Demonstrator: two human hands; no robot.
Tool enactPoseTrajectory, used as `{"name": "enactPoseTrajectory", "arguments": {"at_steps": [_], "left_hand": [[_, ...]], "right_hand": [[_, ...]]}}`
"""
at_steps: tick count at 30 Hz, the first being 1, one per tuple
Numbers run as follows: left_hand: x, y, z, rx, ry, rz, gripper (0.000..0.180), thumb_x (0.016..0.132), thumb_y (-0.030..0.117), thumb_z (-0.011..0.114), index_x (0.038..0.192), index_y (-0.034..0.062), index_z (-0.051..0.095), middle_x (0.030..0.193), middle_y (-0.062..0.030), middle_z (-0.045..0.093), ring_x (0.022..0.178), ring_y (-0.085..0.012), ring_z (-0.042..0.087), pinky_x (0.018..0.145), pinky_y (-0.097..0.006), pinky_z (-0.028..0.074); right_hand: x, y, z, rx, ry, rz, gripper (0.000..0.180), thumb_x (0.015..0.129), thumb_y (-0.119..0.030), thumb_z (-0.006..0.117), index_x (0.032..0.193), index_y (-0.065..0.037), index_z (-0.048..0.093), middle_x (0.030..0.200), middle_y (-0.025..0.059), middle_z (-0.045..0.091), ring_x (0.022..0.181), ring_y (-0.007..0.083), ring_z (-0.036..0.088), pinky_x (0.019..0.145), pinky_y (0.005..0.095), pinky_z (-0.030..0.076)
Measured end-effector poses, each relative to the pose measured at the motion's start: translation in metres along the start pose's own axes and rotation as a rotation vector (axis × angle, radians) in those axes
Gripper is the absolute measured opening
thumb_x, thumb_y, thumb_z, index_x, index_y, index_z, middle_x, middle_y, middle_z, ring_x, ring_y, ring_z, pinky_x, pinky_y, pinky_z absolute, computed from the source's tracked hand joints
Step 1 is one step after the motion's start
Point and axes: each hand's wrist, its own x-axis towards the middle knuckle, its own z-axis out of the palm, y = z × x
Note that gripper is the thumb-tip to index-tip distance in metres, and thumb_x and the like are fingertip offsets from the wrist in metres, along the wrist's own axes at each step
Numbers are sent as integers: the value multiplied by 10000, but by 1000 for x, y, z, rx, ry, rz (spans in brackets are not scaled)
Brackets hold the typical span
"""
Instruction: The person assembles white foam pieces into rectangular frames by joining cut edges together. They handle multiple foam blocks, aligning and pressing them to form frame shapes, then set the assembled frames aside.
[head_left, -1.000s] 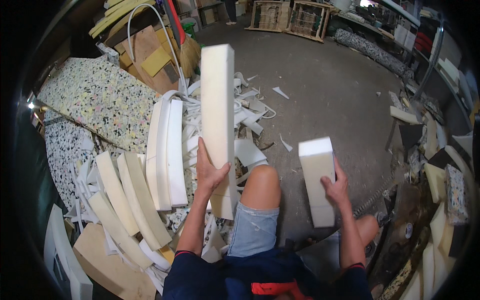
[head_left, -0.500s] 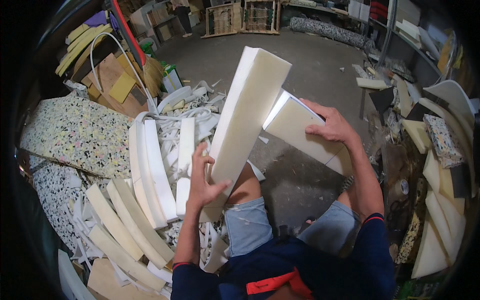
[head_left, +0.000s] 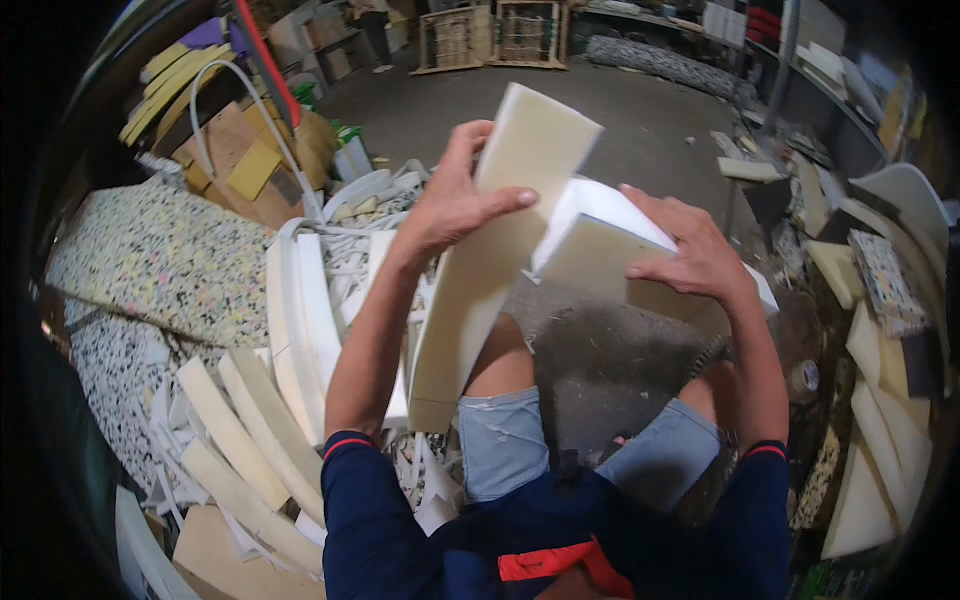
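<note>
Upright in front of me stands a long cream foam strip [head_left: 490, 285]. My left hand [head_left: 462, 200] is wrapped round its upper part, thumb across the broad face and fingers behind the left edge. To the right, my right hand [head_left: 685, 245] grips a second foam piece [head_left: 585, 258], cream on its broad side and white along its top edge. That thumb presses the near face, with the fingers over the far side. The near end of the second piece meets or almost touches the strip's right edge; I cannot tell which.
Curved foam strips [head_left: 245, 430] and white scraps lie on the left beside a speckled foam slab [head_left: 160, 260]. A broom [head_left: 315, 145] leans behind them. Foam offcuts [head_left: 870, 450] pile up at right. Wooden frames [head_left: 490, 38] stand at the back.
My left hand has moved up from the strip's lower left side and closed round its upper part. The right-hand piece has tilted, showing more of its white edge.
</note>
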Motion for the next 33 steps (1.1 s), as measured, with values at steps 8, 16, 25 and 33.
{"name": "enactPoseTrajectory", "arguments": {"at_steps": [8,16,25,33], "left_hand": [[-25,32,5,400,154,248,1137,692,295,929,1556,-3,252,1353,-225,563,1298,-323,543,1104,-430,424],[-47,39,17,437,240,283,1089,704,180,885,1567,-4,247,1457,-225,472,1338,-361,498,1123,-447,400],[24,17,-32,430,448,453,990,789,239,700,1576,-66,183,1236,-261,532,1167,-356,550,1042,-439,442],[42,-26,13,-7,495,303,906,791,153,776,1521,-62,284,1358,-180,499,1138,-243,590,1002,-359,492]], "right_hand": [[-1,-8,-11,20,47,58,946,704,-476,877,1494,-111,507,1032,177,659,931,349,633,865,416,505],[-11,17,-12,-18,119,36,976,678,-441,899,1507,-120,495,1076,190,665,951,353,629,884,419,502],[10,4,11,78,196,170,971,685,-464,894,1484,-67,510,1025,207,676,920,359,656,863,425,518],[23,-2,23,26,273,230,928,723,-511,862,1456,-46,534,1014,230,673,898,361,657,850,438,522]]}}
